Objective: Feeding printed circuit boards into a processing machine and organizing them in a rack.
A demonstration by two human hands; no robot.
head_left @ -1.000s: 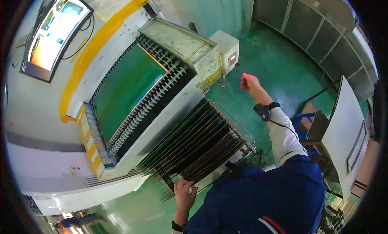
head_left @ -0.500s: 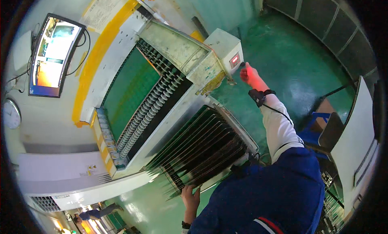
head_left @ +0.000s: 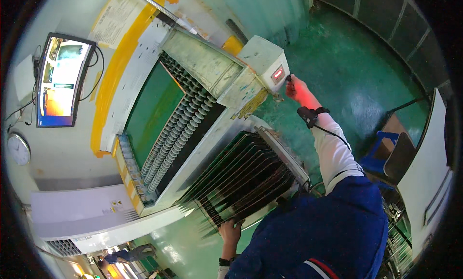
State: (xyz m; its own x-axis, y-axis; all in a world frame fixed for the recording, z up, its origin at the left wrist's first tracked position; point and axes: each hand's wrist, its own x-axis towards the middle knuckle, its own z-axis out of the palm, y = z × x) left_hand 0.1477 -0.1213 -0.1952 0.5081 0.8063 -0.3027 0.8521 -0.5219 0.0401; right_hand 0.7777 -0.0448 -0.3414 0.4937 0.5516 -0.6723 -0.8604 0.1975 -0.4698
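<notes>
My right hand (head_left: 300, 92) is stretched out to the pale control box (head_left: 264, 57) on the corner of the roller machine. Its fingers are closed around a small black knob (head_left: 289, 78) beside a lit red display (head_left: 278, 74). Lower down, my left hand (head_left: 231, 232) has its fingers curled on the near edge of a rack of thin dark panels (head_left: 241, 173); part of the grip is hidden. A flat green board (head_left: 156, 108) lies on the machine's rollers (head_left: 176, 139), with several rows of rollers bare in front of it.
A screen (head_left: 65, 81) and a round clock (head_left: 18, 149) hang on the left wall. At right stand a blue stool (head_left: 378, 151) and a white panel (head_left: 427, 168). Another person (head_left: 128, 255) is far off at lower left. The floor (head_left: 347, 72) is green.
The green board sits slightly deeper on the rollers, with more roller surface showing. My view has turned a little. Both hands keep nearly the same places.
</notes>
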